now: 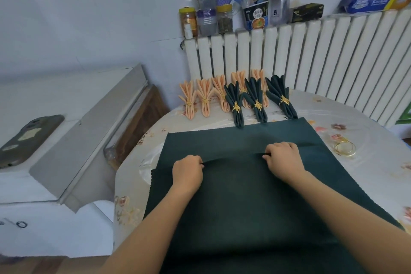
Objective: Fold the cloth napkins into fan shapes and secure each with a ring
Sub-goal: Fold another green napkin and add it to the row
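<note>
A dark green cloth napkin (240, 193) lies spread on the round table (367, 176) in front of me. My left hand (188, 172) and my right hand (283, 158) each pinch a raised fold that runs across the napkin's middle, fingers curled over the crease. Beyond the napkin stand three finished dark green fans (255, 100) with gold rings, and behind them several peach fans (205, 98), also ringed. Loose gold rings (344, 147) lie on the table to the right of the napkin.
A white radiator (311, 58) runs behind the table, with jars, bottles and boxes (224, 15) on its top. To the left stands a white appliance (55, 140) with a dark phone (26, 138) on it. The table has a floral plastic cover.
</note>
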The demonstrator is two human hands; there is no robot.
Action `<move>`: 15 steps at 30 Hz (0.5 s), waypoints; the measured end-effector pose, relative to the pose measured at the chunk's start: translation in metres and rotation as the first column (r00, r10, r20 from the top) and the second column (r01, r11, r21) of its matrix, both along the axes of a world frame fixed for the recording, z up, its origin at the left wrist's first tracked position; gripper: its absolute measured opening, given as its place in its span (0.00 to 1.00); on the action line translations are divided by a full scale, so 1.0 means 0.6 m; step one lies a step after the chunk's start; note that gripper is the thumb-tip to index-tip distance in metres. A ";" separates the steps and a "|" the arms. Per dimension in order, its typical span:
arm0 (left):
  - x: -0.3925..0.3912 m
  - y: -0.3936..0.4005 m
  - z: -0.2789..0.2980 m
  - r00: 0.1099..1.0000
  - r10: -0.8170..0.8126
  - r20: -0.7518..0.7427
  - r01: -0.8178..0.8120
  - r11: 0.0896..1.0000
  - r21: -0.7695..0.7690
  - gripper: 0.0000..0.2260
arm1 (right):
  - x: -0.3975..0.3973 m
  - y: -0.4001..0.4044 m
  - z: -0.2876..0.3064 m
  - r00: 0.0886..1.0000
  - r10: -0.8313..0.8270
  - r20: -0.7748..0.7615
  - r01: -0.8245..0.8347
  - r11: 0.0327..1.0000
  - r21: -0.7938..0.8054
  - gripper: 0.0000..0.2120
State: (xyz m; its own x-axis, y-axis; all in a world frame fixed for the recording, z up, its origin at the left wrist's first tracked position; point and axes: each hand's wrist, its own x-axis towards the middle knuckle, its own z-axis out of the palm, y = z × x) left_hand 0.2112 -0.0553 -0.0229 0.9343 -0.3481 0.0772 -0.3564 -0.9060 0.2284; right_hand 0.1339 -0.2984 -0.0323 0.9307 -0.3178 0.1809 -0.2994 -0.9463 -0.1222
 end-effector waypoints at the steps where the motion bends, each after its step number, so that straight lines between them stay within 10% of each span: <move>1: 0.010 -0.003 -0.006 1.000 0.003 0.021 -0.002 1.000 -0.012 0.11 | 0.010 -0.004 -0.007 1.000 0.009 0.018 -0.009 1.000 0.013 0.10; 15: 0.050 0.005 -0.042 0.998 0.012 0.059 0.004 0.966 -0.258 0.04 | 0.035 -0.033 -0.056 0.959 0.006 0.282 -0.032 0.996 0.086 0.01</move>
